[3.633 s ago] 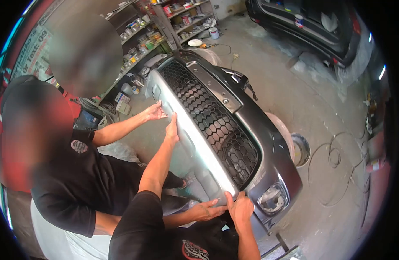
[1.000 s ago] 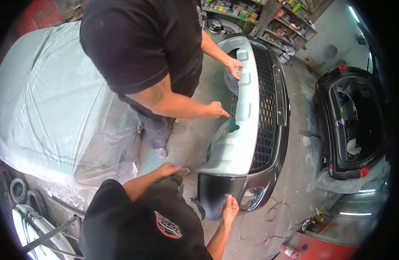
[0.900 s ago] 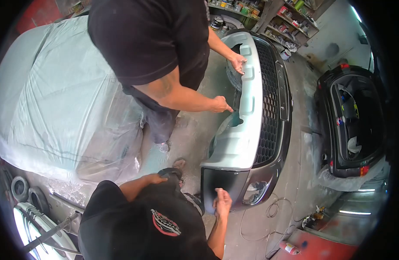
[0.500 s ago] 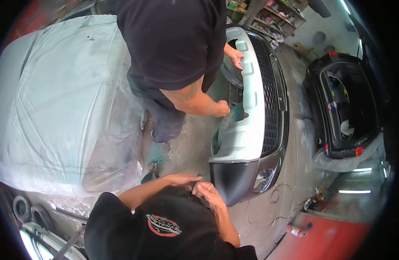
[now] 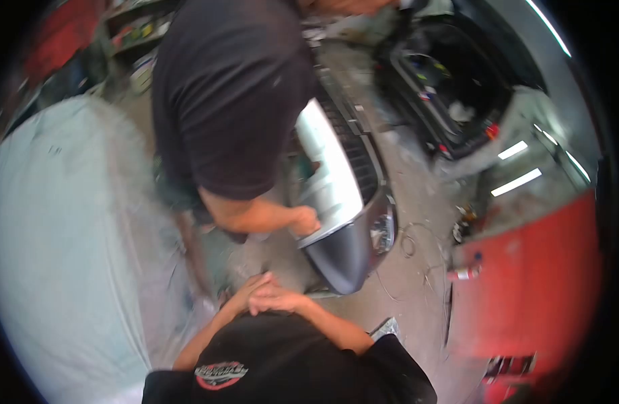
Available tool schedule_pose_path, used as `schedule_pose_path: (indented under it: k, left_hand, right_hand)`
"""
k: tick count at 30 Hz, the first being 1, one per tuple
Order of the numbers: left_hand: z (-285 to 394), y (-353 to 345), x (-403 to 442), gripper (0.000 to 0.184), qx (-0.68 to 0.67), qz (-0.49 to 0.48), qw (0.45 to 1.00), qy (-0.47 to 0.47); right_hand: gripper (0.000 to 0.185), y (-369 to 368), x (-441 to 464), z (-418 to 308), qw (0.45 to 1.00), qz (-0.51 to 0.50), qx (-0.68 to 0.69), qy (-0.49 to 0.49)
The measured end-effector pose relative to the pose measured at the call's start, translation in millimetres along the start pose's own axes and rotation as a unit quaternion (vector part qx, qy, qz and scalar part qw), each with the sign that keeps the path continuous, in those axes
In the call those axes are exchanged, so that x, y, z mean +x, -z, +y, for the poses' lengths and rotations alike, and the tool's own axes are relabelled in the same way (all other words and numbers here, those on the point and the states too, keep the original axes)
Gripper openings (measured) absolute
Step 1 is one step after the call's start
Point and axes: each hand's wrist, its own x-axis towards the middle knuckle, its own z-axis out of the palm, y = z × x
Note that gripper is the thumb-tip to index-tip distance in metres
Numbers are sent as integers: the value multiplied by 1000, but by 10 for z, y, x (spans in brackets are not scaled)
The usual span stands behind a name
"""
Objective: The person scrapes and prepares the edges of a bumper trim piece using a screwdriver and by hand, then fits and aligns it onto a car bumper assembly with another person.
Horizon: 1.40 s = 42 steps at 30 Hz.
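My left hand (image 5: 250, 288) and my right hand (image 5: 277, 300) are clasped together in front of my waist. Their fingers overlap and look closed on one another, with no object visible between them. Beyond them, to the right, stands a car bumper with a silver trim panel (image 5: 333, 178) and a dark grey corner piece (image 5: 345, 259); I am not touching either. A co-worker in a dark shirt (image 5: 239, 101) leans over the bumper and hides part of it. That person's closed hand (image 5: 304, 221) is at the seam between the silver panel and the corner.
At left is a car under a pale cover (image 5: 60, 236). A black open car rear (image 5: 451, 81) is at upper right, and a glossy red panel (image 5: 531, 276) at right. A thin hose (image 5: 407, 242) lies on the floor. Shelves (image 5: 138, 30) stand behind.
My hands have come together from being slightly apart. The co-worker has shifted toward the near end of the bumper, one hand now at its corner. My view has turned right.
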Motion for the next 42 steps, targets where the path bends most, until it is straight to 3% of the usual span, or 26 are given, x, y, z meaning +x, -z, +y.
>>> schedule_pose_path:
  k: [1, 2, 3, 4, 7, 12, 23, 29, 35, 42]
  left_hand:
    - [-135, 3, -15, 53, 110, 42, 986, -114]
    - [-39, 16, 14, 54, -99, 34, 994, 9]
    - [171, 60, -22, 55, -297, 24, 944, 143]
    - [265, 74, -55, 55, -473, 13, 836, 277]
    - [35, 84, -48, 56, -469, 7, 834, 291]
    - [49, 135, 30, 60, -178, 35, 968, 172]
    - [327, 271, -45, 57, -131, 22, 964, 230]
    - [633, 234, 88, 57, -126, 41, 967, 217]
    - [660, 238, 150, 53, -107, 45, 965, 235]
    - [652, 209, 151, 53, -65, 57, 967, 240]
  right_hand:
    - [47, -6, 31, -48, 1000, -6, -10, 6]
    - [49, -7, 55, -70, 1000, 3, -6, 7]
    - [50, -20, 75, -72, 1000, 5, 0, 8]
    - [51, -39, 84, -70, 1000, 5, 7, 7]
    - [53, -83, 45, -164, 999, 3, 34, 6]
    - [55, -142, 101, -61, 997, 28, 71, 10]
    - [64, -298, 126, -21, 991, 54, 92, 75]
    - [59, -222, 92, -38, 979, 57, 81, 177]
    - [62, -132, 167, 93, 972, 0, 118, 204]
    - [63, -102, 140, 197, 967, 2, 136, 216]
